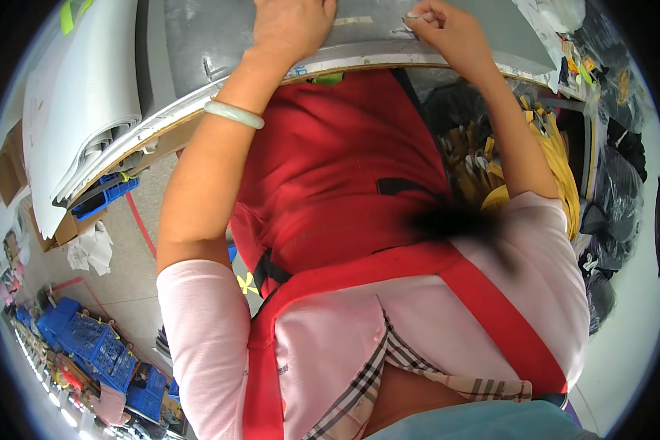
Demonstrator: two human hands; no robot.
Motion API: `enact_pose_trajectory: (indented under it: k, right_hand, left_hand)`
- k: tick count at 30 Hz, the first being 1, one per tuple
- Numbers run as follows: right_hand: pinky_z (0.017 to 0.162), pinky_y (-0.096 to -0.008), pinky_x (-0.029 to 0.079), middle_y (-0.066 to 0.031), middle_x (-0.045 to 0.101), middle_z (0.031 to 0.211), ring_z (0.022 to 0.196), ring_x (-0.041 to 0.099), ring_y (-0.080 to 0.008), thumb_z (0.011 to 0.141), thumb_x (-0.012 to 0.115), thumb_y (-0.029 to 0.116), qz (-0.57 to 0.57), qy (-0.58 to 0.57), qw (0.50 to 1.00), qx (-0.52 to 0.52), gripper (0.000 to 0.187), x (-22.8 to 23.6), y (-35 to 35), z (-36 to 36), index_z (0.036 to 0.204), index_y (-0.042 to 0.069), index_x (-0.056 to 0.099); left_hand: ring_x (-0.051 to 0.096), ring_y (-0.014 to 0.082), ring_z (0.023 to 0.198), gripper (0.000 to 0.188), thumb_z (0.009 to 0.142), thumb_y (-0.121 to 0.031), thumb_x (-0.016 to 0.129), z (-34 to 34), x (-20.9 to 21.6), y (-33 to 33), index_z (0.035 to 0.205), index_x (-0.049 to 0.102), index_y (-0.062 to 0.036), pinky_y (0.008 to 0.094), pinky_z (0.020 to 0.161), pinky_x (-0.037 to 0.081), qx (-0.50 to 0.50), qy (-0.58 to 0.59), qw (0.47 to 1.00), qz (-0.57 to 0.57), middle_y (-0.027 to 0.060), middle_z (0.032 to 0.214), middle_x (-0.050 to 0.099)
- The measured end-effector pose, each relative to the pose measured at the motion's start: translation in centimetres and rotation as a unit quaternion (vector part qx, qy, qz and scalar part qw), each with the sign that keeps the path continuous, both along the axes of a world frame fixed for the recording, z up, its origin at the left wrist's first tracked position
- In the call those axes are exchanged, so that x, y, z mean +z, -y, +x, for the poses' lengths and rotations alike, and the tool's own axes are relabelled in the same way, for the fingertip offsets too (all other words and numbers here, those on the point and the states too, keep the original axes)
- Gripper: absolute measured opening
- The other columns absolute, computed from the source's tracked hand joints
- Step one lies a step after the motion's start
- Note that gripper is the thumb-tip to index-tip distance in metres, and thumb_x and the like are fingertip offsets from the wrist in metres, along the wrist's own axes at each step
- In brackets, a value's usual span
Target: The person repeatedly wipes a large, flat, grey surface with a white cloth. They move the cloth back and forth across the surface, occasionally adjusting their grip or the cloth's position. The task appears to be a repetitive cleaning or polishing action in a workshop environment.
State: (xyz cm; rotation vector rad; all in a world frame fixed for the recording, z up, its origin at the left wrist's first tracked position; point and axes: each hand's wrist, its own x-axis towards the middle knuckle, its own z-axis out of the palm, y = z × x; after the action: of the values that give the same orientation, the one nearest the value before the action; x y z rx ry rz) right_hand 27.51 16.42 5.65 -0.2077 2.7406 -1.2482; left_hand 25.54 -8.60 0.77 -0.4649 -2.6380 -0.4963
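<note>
My left hand (293, 28) rests on the grey tabletop (220, 37) at the upper edge of the view, a pale bangle (233, 114) round its wrist. Its fingers run out of the picture, so their state is hidden. To the right, my right hand (451, 35) is closed in a pinch low over the same tabletop, near its front edge. Something small and pale shows at its fingertips, too small to name. Between the two hands a short strip of beige tape (353, 20) lies on the surface.
A thick roll of white sheet material (88, 95) lies at the table's left end. Beneath the table at right is a yellow bundle (554, 154). Black items in clear plastic (612, 205) stand farther right. Blue crates (95, 345) occupy the floor at lower left.
</note>
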Motion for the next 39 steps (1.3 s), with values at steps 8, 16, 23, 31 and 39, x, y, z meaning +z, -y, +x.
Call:
enact_pose_trajectory:
  k: [8,16,23,31,39]
  right_hand:
    - [0.063,-0.0293,0.047,-0.0018,0.064,0.072,0.067,0.058,-0.0113,0.094,0.070,0.017,0.050,0.045,0.988,0.140,0.017,1.4,-1.3,-2.1,0.089,0.001,0.068]
    - [0.063,-0.0313,0.048,-0.0054,0.065,0.069,0.066,0.058,-0.0123,0.093,0.072,0.016,0.015,-0.079,0.997,0.012,0.017,0.6,1.6,-10.6,0.093,-0.001,0.072]
    - [0.079,-0.0454,0.051,-0.0206,0.069,0.091,0.087,0.066,-0.0382,0.091,0.069,0.019,0.124,-0.273,0.949,0.103,0.021,-2.5,3.1,-19.0,0.089,-0.002,0.071]
    - [0.076,-0.0480,0.051,-0.0223,0.068,0.085,0.084,0.065,-0.0428,0.090,0.067,0.017,0.221,-0.331,0.906,0.142,0.018,-2.9,3.8,-20.7,0.086,-0.001,0.070]
    - [0.062,-0.0390,0.053,-0.0165,0.070,0.073,0.062,0.066,-0.0260,0.083,0.068,0.014,-0.014,-0.057,0.998,-0.019,0.016,-3.0,3.4,-21.1,0.079,-0.001,0.070]
  left_hand:
    - [0.052,0.0348,0.129,0.033,0.099,-0.026,0.058,0.2,0.5,0.3,0.127,0.066,-0.0111,0.0658,0.114,0.031,-0.004,0.019,1.000,0.001,0.0154,0.131,0.059]
    - [0.048,0.0329,0.136,0.037,0.099,-0.029,0.060,-0.1,0.0,0.2,0.135,0.062,-0.0195,0.0751,0.110,0.027,-0.010,-0.003,1.000,0.005,0.0123,0.139,0.054]
    - [0.048,0.0327,0.137,0.035,0.100,-0.028,0.060,0.1,0.1,0.1,0.133,0.064,-0.0179,0.0732,0.110,0.029,0.006,0.000,1.000,-0.007,0.0119,0.138,0.056]
    - [0.048,0.0314,0.138,0.034,0.100,-0.029,0.060,0.0,-0.2,0.1,0.133,0.064,-0.0186,0.0720,0.112,0.028,0.011,0.000,1.000,0.000,0.0099,0.139,0.056]
    - [0.044,0.0309,0.141,0.036,0.101,-0.031,0.058,0.1,-0.2,0.2,0.134,0.063,-0.0180,0.0725,0.114,0.025,0.010,0.023,1.000,0.001,0.0102,0.141,0.054]
